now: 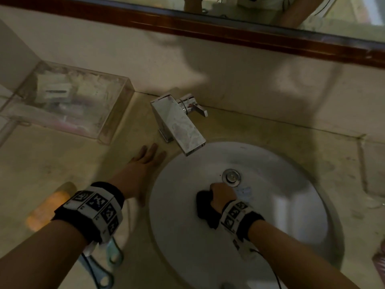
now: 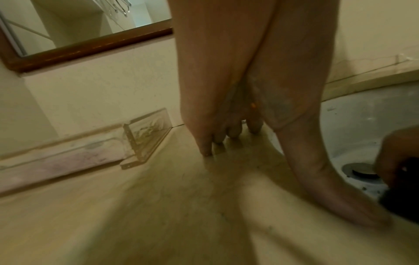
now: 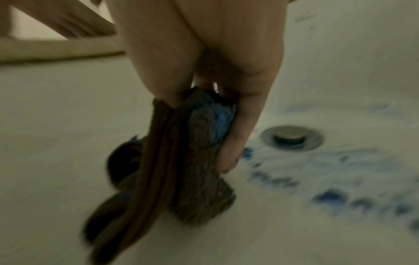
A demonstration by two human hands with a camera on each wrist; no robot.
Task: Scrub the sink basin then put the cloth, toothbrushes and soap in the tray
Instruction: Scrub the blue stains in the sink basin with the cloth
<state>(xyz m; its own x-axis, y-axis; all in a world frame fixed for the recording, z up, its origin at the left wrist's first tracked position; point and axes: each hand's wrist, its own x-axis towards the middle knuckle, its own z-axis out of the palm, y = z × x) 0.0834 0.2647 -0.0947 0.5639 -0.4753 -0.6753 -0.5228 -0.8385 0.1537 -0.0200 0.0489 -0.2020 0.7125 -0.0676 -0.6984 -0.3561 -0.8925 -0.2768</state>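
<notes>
My right hand (image 1: 221,195) grips a dark brown cloth (image 1: 205,207) bunched against the bottom of the white sink basin (image 1: 281,226), just beside the metal drain (image 1: 231,177). In the right wrist view the cloth (image 3: 181,170) is stained blue, and blue smears (image 3: 328,188) lie on the basin near the drain (image 3: 292,138). My left hand (image 1: 145,161) rests flat with straight fingers on the counter left of the basin rim. An orange soap bar (image 1: 48,207) lies on the counter at left. Toothbrushes (image 1: 104,265) lie partly under my left wrist. The clear tray (image 1: 116,113) stands at back left.
A chrome faucet (image 1: 179,122) overhangs the basin's far left rim. A wood-framed mirror (image 1: 229,32) runs along the wall above. The beige counter (image 1: 260,130) surrounds the sink. The clear tray holds small packets. A pinkish object (image 1: 380,265) shows at the right edge.
</notes>
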